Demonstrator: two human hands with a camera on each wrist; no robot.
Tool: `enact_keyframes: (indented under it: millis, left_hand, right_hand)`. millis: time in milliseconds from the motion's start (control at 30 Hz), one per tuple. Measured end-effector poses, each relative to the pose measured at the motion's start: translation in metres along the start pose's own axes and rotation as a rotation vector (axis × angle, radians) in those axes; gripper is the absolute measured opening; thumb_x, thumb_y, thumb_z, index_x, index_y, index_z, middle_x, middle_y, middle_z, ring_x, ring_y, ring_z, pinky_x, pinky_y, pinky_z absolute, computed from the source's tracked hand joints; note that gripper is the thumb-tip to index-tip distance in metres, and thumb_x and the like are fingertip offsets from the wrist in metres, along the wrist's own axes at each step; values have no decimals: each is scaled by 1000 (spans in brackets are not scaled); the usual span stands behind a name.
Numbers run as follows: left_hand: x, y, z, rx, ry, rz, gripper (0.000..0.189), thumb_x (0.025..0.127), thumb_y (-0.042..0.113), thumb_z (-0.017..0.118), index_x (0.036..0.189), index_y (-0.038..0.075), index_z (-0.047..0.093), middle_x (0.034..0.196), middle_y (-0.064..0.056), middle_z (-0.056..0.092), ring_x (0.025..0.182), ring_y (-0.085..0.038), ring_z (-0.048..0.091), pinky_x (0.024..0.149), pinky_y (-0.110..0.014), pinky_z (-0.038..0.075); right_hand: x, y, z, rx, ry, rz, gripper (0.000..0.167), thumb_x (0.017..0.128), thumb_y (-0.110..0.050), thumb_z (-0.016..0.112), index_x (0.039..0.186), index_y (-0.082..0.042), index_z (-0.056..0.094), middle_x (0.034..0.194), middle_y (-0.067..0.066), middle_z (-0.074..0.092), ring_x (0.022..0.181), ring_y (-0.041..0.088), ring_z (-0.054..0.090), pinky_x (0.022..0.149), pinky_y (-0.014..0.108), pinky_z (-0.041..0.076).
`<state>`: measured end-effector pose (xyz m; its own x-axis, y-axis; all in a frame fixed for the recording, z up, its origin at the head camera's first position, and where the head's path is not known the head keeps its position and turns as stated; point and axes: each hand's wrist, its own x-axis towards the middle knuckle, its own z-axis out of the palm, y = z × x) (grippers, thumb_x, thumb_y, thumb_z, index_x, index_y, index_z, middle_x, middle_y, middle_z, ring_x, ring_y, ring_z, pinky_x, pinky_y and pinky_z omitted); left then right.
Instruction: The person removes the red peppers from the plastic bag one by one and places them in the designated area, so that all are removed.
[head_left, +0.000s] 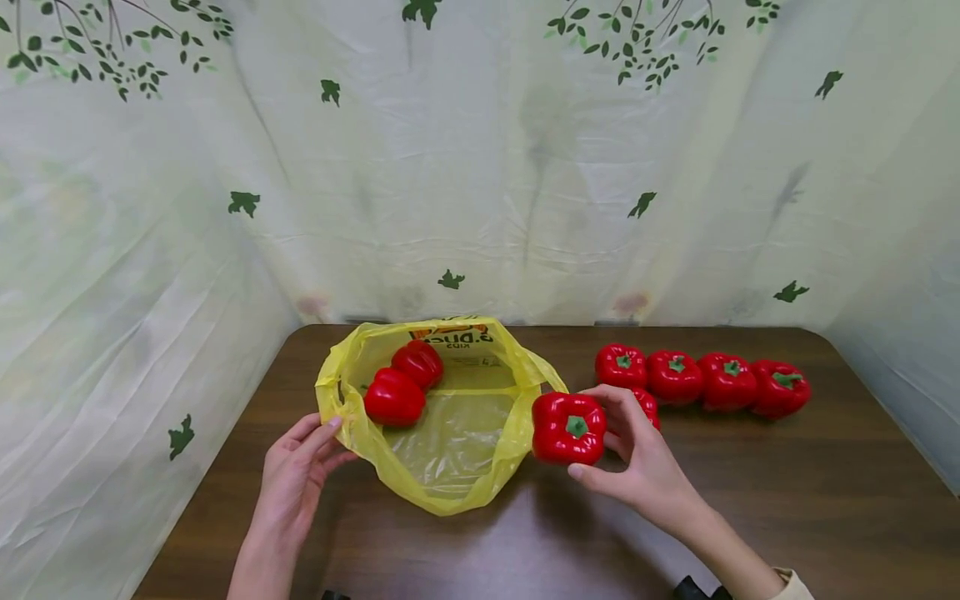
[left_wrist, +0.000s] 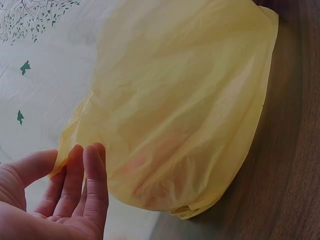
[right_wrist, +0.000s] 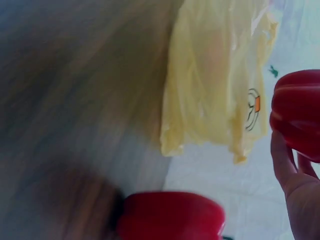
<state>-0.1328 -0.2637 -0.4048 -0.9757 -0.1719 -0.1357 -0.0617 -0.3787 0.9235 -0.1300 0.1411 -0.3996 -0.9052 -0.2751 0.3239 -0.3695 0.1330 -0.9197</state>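
Note:
A yellow plastic bag [head_left: 450, 492] stands with its mouth wide on the table, two red bell peppers [head_left: 394, 398] lying inside at its left. Between thumb and fingers, my left hand [head_left: 300, 467] pinches the bag's left rim; in the left wrist view the thumb and fingertips [left_wrist: 75, 155] meet on the thin plastic. My right hand [head_left: 637, 458] holds another red bell pepper [head_left: 557, 433], green stem toward the head camera, just right of the bag's mouth. The right wrist view has this held pepper [right_wrist: 300, 112] at its right edge, raised above the table.
A row of several red bell peppers [head_left: 727, 381] sits at the table's back right. One more pepper [head_left: 647, 406] is partly hidden behind my right hand. The wooden table [head_left: 810, 500] ends at a pale leaf-print curtain [head_left: 495, 167] at the back.

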Motion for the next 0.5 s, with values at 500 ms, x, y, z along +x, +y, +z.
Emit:
enact_keyframes:
  millis: [500]
  left_hand:
    - [-2,1,-1,0,18,-11,9,95,11,67,102,12,72,98,-2,73,84,-15,70,72,-30,59]
  right_hand:
    - [-33,-2,-41,-145,-46,87,78,74,-14,85,138,-19,41,129,-1,52,116,20,53,82,33,57]
